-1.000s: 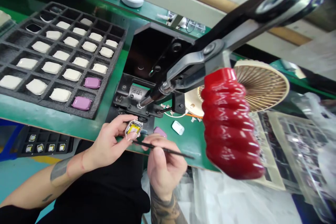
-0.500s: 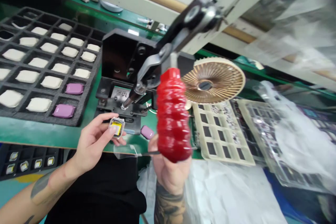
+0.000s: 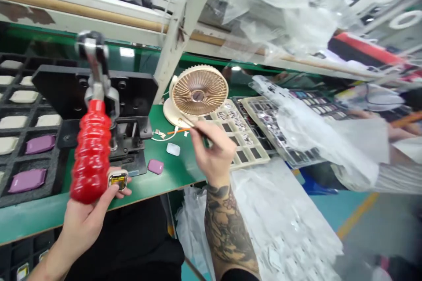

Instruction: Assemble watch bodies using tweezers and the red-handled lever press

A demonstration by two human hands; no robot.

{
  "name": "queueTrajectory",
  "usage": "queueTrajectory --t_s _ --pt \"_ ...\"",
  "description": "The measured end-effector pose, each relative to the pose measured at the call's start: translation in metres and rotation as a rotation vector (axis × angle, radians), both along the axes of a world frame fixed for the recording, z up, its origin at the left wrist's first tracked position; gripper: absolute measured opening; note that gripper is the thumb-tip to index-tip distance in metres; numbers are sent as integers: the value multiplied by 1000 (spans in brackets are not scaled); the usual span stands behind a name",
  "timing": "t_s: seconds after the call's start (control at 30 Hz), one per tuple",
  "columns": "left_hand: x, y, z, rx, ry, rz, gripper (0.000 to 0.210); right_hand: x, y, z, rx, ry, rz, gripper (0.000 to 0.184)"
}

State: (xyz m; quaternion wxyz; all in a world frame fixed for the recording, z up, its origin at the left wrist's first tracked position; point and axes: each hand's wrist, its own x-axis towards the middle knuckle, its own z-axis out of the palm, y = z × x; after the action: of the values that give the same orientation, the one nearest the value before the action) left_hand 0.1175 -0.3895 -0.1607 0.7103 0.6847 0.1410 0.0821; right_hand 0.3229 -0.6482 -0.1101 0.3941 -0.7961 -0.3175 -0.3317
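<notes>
Presently the green worktop (image 3: 158, 180) carries the black press jig (image 3: 108, 101), its nest apparently unloaded, with the red lever handle (image 3: 90, 153) hanging in front. Foam tray (image 3: 49, 164) holds white and purple parts. Left hand (image 3: 85, 221) pinches the small yellow-faced module (image 3: 118, 179) just before the jig: judged not yet pressed. Right hand (image 3: 212, 151) grips a thin black tool (image 3: 194, 128) over the pale parts tray (image 3: 260, 156).

Red ribbed handle (image 3: 91, 151), green bench (image 3: 158, 175), purple cases (image 3: 27, 180), beige fan (image 3: 199, 91).
</notes>
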Motion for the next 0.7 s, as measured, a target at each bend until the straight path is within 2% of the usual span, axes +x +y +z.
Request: queueTrajectory --t_s 0.1,0.2,0.27,0.33,0.43,0.53,0.63,0.7 --pt "2 -7 8 45 25 -43 31 -25 -30 -23 -337 -26 -62 33" --pt "8 -12 3 93 -14 -122 33 -39 -53 -42 -623 55 -135 35" --pt "10 -13 -5 127 -28 -170 34 -41 -63 -49 -683 166 -143 37" --pt "11 -12 -13 166 -18 -184 35 -33 -75 -49 -661 243 -177 35" --pt "9 -10 -16 163 16 -173 37 1 -102 -34 -590 288 -349 33" --pt "8 -9 -13 134 45 -173 39 58 -132 -11 -574 352 -537 37" --pt "10 -9 -14 150 44 -166 41 114 -151 6 -649 464 -610 35" --pt "11 -9 -18 169 28 -162 41 140 -154 9 -709 533 -616 31"
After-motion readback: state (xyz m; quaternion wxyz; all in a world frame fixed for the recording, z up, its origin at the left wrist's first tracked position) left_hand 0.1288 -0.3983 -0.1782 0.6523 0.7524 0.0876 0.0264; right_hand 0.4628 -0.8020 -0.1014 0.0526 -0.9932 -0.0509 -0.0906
